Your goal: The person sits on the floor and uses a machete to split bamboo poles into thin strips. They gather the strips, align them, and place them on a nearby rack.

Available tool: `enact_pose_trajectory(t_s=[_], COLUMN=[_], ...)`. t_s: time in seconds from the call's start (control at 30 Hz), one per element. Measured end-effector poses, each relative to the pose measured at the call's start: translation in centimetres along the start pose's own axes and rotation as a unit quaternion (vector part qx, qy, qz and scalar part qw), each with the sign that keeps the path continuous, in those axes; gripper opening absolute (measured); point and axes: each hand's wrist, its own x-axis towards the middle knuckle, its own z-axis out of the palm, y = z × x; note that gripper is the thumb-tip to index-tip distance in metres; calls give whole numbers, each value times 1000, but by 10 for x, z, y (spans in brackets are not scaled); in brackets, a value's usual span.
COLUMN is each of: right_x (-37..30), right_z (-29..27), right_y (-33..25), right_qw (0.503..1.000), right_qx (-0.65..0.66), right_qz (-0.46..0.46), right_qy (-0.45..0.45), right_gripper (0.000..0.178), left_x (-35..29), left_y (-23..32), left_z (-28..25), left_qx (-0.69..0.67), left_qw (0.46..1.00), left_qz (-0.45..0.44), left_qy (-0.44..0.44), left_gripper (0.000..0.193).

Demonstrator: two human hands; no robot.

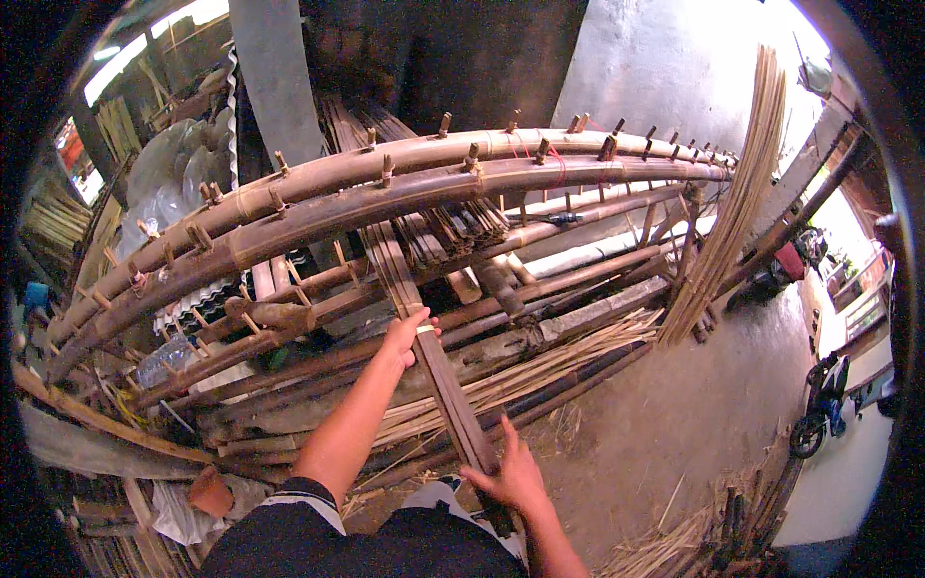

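Observation:
A long bundle of flat dark-brown strips (448,395), which look like split bamboo, slants from under the rack down to my body. A pale band circles it near my left hand (409,337), whose fingers are wrapped around the bundle. Lower down, my right hand (513,474) rests its thumb side against the strips' right edge, with its fingers stretched out and apart. The bundle's upper end passes beneath two thick bamboo poles (356,202) studded with short pegs. More brown strips (462,231) lie stacked beside it on the rack.
A tall sheaf of pale strips (732,202) leans at the rack's right end. Loose pale slats (520,371) and lower poles lie beyond my hands. Concrete floor (665,424) stretches to the right, toward a parked motorbike (819,405). A terracotta pot (211,491) sits at lower left.

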Motion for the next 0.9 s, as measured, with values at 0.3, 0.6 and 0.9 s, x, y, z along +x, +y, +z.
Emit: enact_pose_trajectory(t_s=[0.3,0.6,0.9], right_x=[-49,-27,116], right_z=[53,120,128], right_y=[35,69,16], right_qw=[981,993,984], right_qx=[27,101,150], right_qz=[148,60,-46], right_qy=[-122,-27,83], right_gripper=[100,100,97], left_x=[-21,-13,36], left_y=[21,28,130], left_z=[23,21,15], left_qx=[32,69,-111], left_qw=[998,991,980], left_qz=[53,112,158], left_qy=[18,30,52], left_gripper=[28,28,35])
